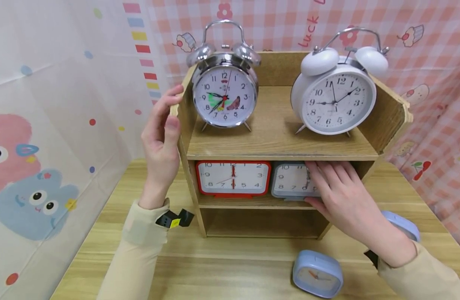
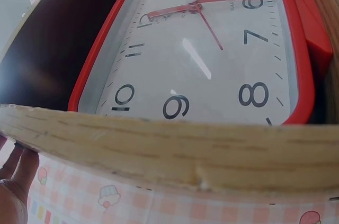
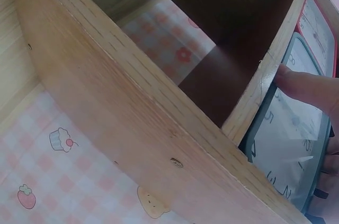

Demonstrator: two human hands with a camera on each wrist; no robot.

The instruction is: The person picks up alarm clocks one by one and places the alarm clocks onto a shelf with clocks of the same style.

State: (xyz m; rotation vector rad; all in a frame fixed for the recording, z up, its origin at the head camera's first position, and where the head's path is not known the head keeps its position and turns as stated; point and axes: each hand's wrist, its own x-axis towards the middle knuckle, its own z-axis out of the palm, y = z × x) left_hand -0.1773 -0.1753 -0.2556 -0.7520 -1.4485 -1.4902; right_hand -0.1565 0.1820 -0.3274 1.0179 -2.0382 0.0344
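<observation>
A small wooden shelf [image 1: 282, 156] stands upright on the table. On its middle level, a red rectangular clock [image 1: 233, 179] sits left of a grey rectangular clock [image 1: 290, 181]. My right hand [image 1: 344, 193] grips the grey clock's right part, with the thumb low on its front and the fingers over its top. In the right wrist view, the thumb [image 3: 304, 89] lies by the grey clock's edge. My left hand [image 1: 164, 133] touches the shelf's left side panel near the top, its fingers slightly bent. The left wrist view shows the red clock [image 2: 212, 49] behind the panel edge.
A silver twin-bell alarm clock [image 1: 225, 96] and a white twin-bell alarm clock [image 1: 335, 100] stand on the top level. On the wooden table [image 1: 222, 271] lies a small blue clock [image 1: 317, 273]. Another blue object [image 1: 404, 225] shows behind the right forearm.
</observation>
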